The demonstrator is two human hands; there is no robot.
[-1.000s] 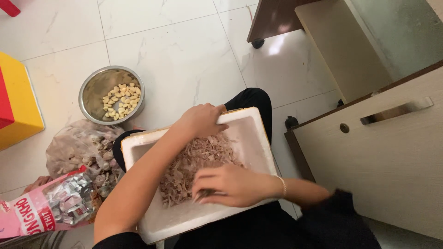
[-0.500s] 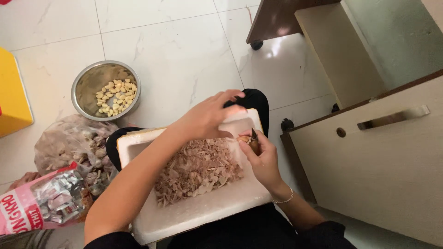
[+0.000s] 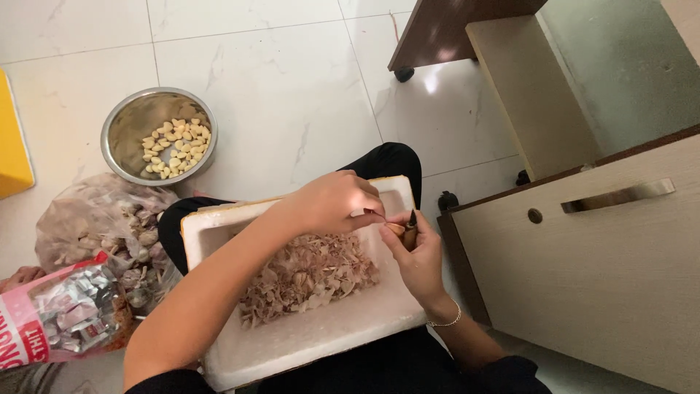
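A white foam tray (image 3: 313,335) rests on my lap, holding a heap of papery garlic skins (image 3: 310,273). Over the tray's far right corner, my left hand (image 3: 332,201) pinches a garlic clove (image 3: 394,228) at its tip. My right hand (image 3: 417,255) grips a small knife (image 3: 410,228) with a brown handle, blade pointing up against the clove. The two hands touch each other around the clove.
A steel bowl (image 3: 127,124) with peeled garlic cloves (image 3: 173,146) stands on the white tile floor at the left. A clear bag of unpeeled garlic (image 3: 102,226) and a printed plastic packet (image 3: 51,325) lie beside my knee. A cabinet drawer (image 3: 590,255) stands right; a yellow box (image 3: 13,146) sits far left.
My right hand rose from the heap of skins to the tray's far right corner, and my left hand met it there. Both now work on a clove with the knife.
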